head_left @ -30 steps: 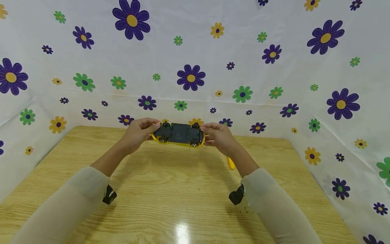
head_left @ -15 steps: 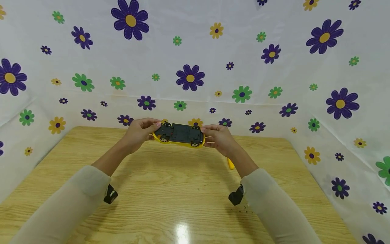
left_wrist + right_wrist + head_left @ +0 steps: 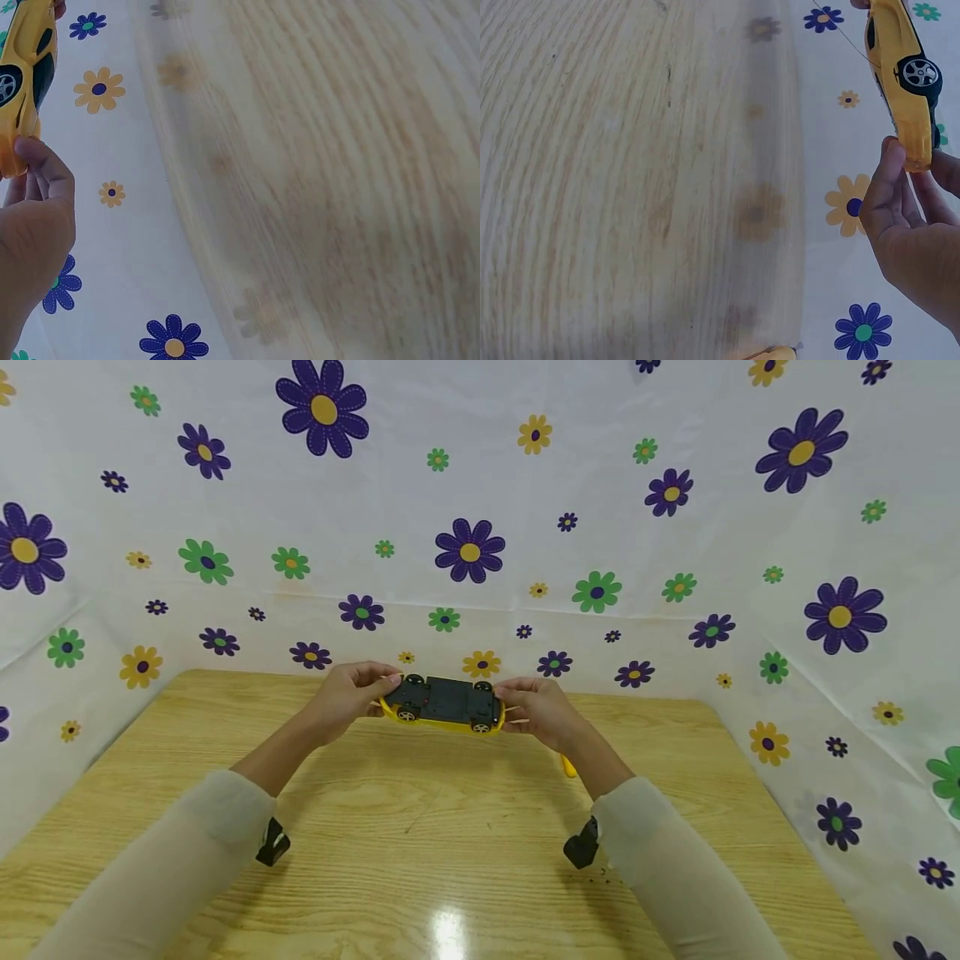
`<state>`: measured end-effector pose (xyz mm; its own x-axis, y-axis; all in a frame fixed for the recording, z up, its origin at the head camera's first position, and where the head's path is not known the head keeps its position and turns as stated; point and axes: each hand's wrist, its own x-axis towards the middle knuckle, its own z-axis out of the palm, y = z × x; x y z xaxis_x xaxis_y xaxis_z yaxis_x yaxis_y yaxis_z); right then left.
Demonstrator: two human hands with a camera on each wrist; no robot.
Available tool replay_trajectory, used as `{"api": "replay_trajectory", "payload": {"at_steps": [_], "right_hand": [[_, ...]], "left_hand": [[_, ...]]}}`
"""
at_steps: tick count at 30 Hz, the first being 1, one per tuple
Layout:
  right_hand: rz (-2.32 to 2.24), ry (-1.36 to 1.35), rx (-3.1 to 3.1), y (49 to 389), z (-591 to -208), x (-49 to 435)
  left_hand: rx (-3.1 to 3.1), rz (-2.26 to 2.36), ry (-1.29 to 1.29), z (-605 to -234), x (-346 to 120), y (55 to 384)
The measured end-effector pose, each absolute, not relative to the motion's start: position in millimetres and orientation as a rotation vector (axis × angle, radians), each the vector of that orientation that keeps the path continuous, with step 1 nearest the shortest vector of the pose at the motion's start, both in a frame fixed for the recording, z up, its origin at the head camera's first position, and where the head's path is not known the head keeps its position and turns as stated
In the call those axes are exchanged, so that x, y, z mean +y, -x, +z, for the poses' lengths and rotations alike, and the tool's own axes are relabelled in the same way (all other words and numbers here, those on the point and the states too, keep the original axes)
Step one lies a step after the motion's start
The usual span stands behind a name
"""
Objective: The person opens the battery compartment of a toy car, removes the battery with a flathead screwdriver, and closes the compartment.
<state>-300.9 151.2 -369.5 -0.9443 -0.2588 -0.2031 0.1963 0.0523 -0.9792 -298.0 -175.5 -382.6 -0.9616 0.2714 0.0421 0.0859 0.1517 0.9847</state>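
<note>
A yellow toy car (image 3: 448, 700) is held up above the far part of the table, its black underside with wheels facing the head camera. My left hand (image 3: 347, 700) pinches its left end between thumb and fingers. At the other end, my right hand (image 3: 542, 710) grips the car the same way. In the left wrist view the car's yellow side (image 3: 26, 75) shows at the upper left, with the left thumb on its end. The right wrist view shows the toy car (image 3: 904, 82) between the right hand's (image 3: 919, 225) thumb and fingers. A thin dark line runs up from the car there.
On the wooden table (image 3: 420, 843), a yellow-orange object (image 3: 567, 766) lies partly hidden behind the right forearm. Small dark specks (image 3: 600, 882) lie near the right wrist camera (image 3: 582, 845). A white flowered cloth (image 3: 405, 510) stands behind and at both sides.
Both hands have lowered the toy car slightly, and it has shifted a little to the right. Its underside still faces the head camera.
</note>
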Motion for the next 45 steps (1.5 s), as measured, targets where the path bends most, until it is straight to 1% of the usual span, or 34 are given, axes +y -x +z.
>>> {"api": "replay_trajectory", "payload": {"at_steps": [17,36,45], "right_hand": [[-1.819,0.038,2.062,303,-389,159],[-1.659,0.003,2.049,302,-400,163],[-1.629,0.045,2.012,300,-402,164]], "left_hand": [[2.205,1.792,-0.284,-405,-172,299],[2.129,1.590,-0.264,-408,-173,296],[2.147,1.551,-0.246,-411,-173,296]]}}
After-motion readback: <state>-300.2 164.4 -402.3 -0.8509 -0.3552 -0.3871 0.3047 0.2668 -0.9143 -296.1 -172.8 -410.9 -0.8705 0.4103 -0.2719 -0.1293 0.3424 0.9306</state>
